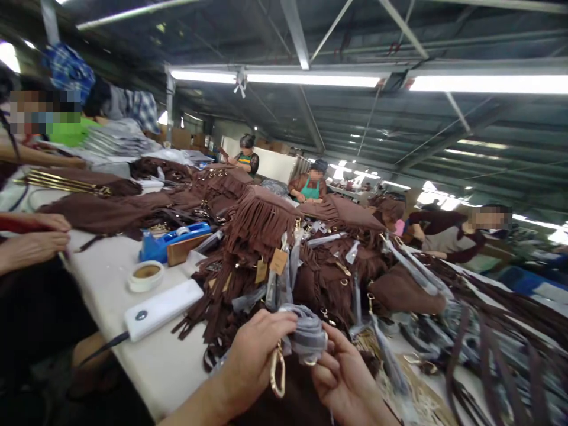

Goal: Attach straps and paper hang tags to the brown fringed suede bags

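Between my two hands is a rolled-up bag strap (306,336) wrapped in clear plastic. My left hand (255,355) grips its left side, and a gold clasp (278,371) hangs below those fingers. On the strap's right side, my right hand (344,370) closes its thumb and fingers round the roll. Just beyond, a heap of brown fringed bags (261,222) covers the table. A tan tag (278,261) hangs from one of them. Brown material lies under my hands, partly hidden by them.
A white phone (164,309) with a dark strap, a tape roll (145,276) and a blue tape dispenser (173,239) lie on the white table (133,361). At left are a co-worker's hands (38,242). Loose brown straps (483,361) spread at right. Other people work beyond the heap.
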`<state>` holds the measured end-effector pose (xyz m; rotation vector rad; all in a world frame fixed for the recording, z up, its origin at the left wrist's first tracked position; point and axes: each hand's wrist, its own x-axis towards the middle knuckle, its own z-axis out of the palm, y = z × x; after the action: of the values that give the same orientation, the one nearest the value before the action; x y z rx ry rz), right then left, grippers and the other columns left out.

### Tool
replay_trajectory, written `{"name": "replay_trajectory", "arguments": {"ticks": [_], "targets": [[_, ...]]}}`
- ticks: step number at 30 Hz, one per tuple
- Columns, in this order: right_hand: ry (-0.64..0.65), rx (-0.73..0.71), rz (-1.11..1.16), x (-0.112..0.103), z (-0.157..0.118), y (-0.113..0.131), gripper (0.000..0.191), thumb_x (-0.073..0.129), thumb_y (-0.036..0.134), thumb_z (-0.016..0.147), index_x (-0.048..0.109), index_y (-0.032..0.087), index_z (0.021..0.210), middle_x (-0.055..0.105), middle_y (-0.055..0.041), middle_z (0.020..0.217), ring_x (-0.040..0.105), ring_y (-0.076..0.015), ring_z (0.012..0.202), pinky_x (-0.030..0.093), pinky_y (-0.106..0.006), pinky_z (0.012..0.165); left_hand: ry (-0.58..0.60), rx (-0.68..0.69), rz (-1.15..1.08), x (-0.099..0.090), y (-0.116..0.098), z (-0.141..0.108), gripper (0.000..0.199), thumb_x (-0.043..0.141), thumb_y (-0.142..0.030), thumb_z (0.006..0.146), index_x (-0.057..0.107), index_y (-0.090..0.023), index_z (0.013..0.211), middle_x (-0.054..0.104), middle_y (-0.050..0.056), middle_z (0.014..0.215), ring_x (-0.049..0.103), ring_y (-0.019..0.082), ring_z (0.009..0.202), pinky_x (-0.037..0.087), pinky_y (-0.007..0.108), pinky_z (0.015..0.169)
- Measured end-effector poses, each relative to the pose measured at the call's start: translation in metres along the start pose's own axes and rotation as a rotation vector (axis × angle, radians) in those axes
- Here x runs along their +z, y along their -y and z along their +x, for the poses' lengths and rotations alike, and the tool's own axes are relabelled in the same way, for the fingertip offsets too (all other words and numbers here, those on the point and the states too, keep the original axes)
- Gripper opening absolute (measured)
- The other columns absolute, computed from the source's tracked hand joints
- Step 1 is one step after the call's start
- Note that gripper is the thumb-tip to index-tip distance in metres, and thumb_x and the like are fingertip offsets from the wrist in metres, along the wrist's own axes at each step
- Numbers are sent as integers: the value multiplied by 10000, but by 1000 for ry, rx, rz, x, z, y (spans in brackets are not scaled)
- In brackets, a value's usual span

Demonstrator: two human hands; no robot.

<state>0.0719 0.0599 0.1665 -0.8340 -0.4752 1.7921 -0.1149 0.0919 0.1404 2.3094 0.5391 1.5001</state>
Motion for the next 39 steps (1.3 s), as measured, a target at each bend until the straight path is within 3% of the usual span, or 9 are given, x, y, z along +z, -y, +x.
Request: {"name": "replay_trajectory", "arguments": {"ticks": [3, 5, 8, 12, 14, 19, 23, 29, 39], "targets": [[-98, 2, -453, -13, 8, 8, 462, 823, 554, 634, 561, 173, 636, 441, 103, 496, 194, -10, 377, 112, -147, 357, -106, -291, -79, -3, 11, 24, 173, 474, -244, 959, 625, -211, 1037, 675, 59, 985, 620, 216, 954, 484, 336, 869], [-200, -219, -887, -24, 9, 25, 456, 781, 574, 683, 572, 174, 618, 497, 61, 531, 348, -48, 436, 239, -163, 402, -163, -434, -95, -3, 18, 42, 194, 466, -285, 938, 639, -201, 964, 647, 68, 955, 598, 237, 946, 459, 361, 868], [-311, -628, -1204, -21, 5, 53, 371, 671, 552, 806, 629, 189, 744, 528, 40, 583, 502, -122, 575, 400, -211, 550, -129, -476, -109, 4, 27, 67, 195, 486, -318, 899, 638, -198, 912, 634, 77, 968, 570, 258, 971, 423, 373, 888], [-350, -836, -1313, 17, 9, 67, 477, 631, 492, 836, 583, 199, 1210, 547, 55, 647, 512, -150, 567, 406, -241, 548, 29, -430, -135, 27, 30, 88, 195, 487, -295, 889, 654, -207, 939, 663, 60, 955, 557, 245, 935, 395, 330, 834], [-344, -935, -1386, 30, 21, 66, 324, 609, 452, 850, 634, 212, 1067, 554, 46, 646, 516, -152, 580, 395, -248, 571, 90, -420, -152, 37, 30, 91, 204, 475, -282, 893, 665, -209, 915, 675, 50, 938, 553, 233, 905, 380, 310, 797], [-294, -938, -1169, 13, 56, 63, 391, 480, 494, 932, 491, 222, 650, 455, 50, 571, 434, -131, 543, 349, -238, 530, 194, -526, -245, 36, 42, 83, 136, 554, -234, 814, 651, -195, 727, 596, 4, 776, 539, 196, 844, 371, 259, 769], [-226, -878, -1058, -8, 66, 63, 400, 508, 525, 928, 503, 214, 676, 442, 57, 577, 407, -122, 543, 336, -237, 529, 267, -551, -343, 25, 52, 76, 129, 560, -201, 783, 646, -188, 688, 605, 4, 796, 548, 194, 880, 392, 247, 801], [-153, -823, -1020, -13, 64, 68, 402, 513, 522, 941, 504, 211, 686, 445, 65, 586, 401, -110, 538, 339, -233, 532, 212, -616, -686, 35, 47, 75, 340, 547, -403, 887, 688, -182, 1103, 683, 47, 875, 611, 207, 852, 444, 276, 795], [-345, -1007, -1118, -13, 55, 69, 358, 522, 481, 928, 656, 198, 1101, 643, 15, 663, 596, -162, 613, 460, -247, 604, -90, -707, -539, 44, 65, 68, 293, 540, -404, 838, 557, -169, 663, 512, -12, 617, 472, 135, 616, 355, 235, 620]]}}
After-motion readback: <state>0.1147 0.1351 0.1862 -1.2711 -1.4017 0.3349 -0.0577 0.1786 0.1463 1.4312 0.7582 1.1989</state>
